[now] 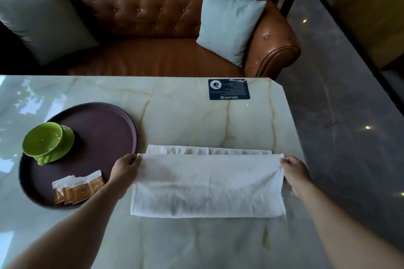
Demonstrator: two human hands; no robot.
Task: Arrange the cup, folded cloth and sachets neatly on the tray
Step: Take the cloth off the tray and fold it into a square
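Observation:
A white cloth (207,185) lies on the marble table to the right of a round dark purple tray (105,124). My left hand (125,169) pinches the cloth's upper left corner and my right hand (295,172) pinches its upper right corner, with the top layer folded over toward the far edge. On the tray a green cup (42,140) stands on a green saucer (68,137) at the left. Several brown and white sachets (77,188) lie fanned at the tray's near edge.
A dark printed card (228,89) lies near the table's far right corner. The table's right edge (295,137) runs close beside my right hand, with grey floor beyond. A brown leather sofa (153,28) with two pale cushions stands behind the table.

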